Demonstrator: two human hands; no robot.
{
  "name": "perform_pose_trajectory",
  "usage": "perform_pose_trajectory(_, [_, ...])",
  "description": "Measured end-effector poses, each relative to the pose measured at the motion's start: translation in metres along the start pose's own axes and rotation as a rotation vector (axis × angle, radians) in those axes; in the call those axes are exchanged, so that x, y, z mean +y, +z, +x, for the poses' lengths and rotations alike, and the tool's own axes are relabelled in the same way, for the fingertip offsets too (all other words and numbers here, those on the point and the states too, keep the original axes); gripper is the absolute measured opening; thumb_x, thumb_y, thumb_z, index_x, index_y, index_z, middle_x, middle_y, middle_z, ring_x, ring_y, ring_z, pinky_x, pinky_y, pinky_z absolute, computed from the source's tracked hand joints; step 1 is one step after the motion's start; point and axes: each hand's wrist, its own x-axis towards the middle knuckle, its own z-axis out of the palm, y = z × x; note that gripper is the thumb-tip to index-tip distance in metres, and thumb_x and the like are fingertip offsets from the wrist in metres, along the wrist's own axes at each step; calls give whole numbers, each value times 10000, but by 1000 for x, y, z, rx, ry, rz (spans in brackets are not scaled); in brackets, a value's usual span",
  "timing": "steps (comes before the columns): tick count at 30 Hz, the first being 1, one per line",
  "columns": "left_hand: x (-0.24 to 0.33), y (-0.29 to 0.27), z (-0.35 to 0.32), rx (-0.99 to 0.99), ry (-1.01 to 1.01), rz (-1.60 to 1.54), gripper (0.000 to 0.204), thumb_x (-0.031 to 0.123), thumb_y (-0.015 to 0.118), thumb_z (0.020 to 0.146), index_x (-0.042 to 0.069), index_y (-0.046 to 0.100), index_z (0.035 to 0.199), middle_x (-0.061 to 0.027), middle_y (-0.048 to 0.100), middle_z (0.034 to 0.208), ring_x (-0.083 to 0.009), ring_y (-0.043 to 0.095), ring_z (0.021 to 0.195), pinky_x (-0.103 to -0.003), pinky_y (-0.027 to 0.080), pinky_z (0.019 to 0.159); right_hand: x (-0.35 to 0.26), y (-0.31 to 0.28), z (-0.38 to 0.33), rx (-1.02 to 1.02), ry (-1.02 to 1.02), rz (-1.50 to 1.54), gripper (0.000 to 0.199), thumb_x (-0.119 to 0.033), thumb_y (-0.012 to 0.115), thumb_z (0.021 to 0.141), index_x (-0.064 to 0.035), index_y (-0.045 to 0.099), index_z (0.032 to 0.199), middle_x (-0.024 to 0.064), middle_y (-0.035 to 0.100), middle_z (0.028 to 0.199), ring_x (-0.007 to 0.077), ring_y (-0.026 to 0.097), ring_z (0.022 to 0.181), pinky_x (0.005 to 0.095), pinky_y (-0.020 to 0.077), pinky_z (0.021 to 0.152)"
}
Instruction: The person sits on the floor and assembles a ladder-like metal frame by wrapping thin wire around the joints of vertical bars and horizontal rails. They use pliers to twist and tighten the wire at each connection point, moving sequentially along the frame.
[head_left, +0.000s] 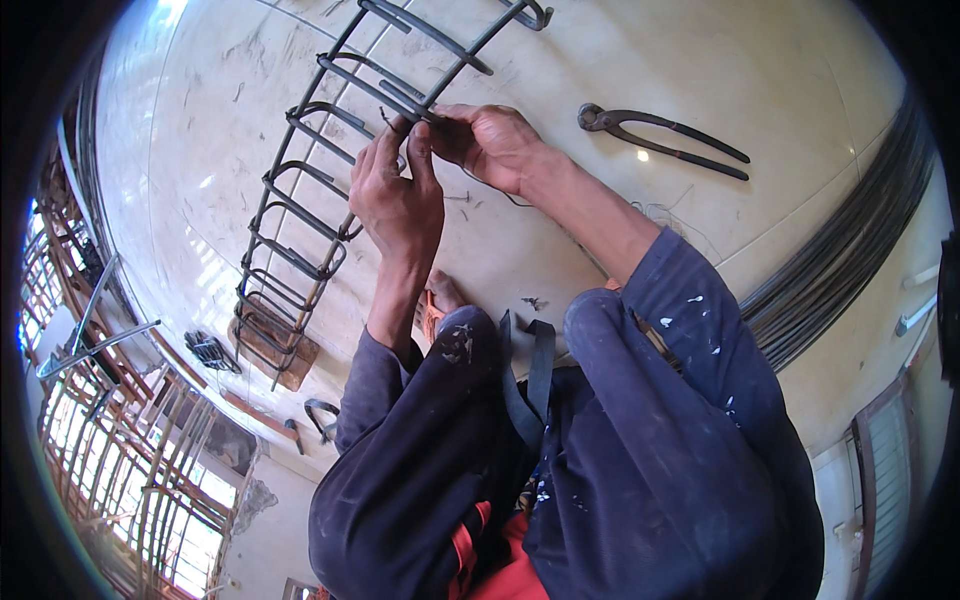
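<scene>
A long cage of dark steel rebar (268, 184), with square stirrups along its bars, slants from the top centre down to the left. Both my hands meet at its right-hand bar. My left hand (395, 200) is closed, thumb and fingers pinched at a stirrup joint, where a short end of thin wire sticks up. Beside it, my right hand (495, 145) has its fingers curled together at the same joint. A thin dark tie wire (490, 186) trails in a loop below the right palm. The fingertips partly hide the joint.
Black-handled pincers (604, 120) lie on the tiled floor to the right. A thick bundle of dark wire rods (840, 262) curves along the far right. The cage's lower end rests on a wooden block (296, 373), near a small bunch of black stirrups (210, 352).
</scene>
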Motion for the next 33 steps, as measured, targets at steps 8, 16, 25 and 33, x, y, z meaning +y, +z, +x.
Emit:
perform_pose_trajectory(8, [-3, 4, 0, 48, 30, -26, 195, 189, 675, 877, 35, 705, 993, -126, 704, 887, -282, 656, 834, -364, 498, 753, -4, 1, -4, -21, 3, -32, 182, -117, 545, 949, -4, 666, 1026, 60, 700, 965, 141, 657, 908, 270, 511, 889])
perform_pose_trajectory(16, [-3, 2, 1, 52, 43, -8, 245, 247, 670, 896, 35, 719, 1009, -155, 705, 872, -262, 683, 800, -347, 514, 703, -6, 5, -4, 5, 6, 4, 168, -70, 543, 924, 53, 633, 996, 140, 693, 921, 218, 676, 842, 323, 556, 795])
perform_pose_trajectory(25, [0, 3, 1, 39, 14, -36, 192, 188, 666, 881, 34, 702, 989, -136, 704, 888, -291, 660, 845, -369, 501, 754, -5, 3, -7, -44, -8, -54, 195, -155, 565, 946, 1, 661, 1013, 75, 694, 946, 163, 660, 898, 285, 521, 903])
perform_pose_trajectory(33, [-1, -13, -1, 50, -112, -181, 172, 148, 643, 911, 12, 698, 1000, -139, 706, 890, -220, 690, 795, -316, 522, 703, -14, -2, -35, 14, 54, -695, 438, -403, 481, 987, 6, 600, 1093, 95, 674, 879, 161, 647, 774, 292, 539, 729])
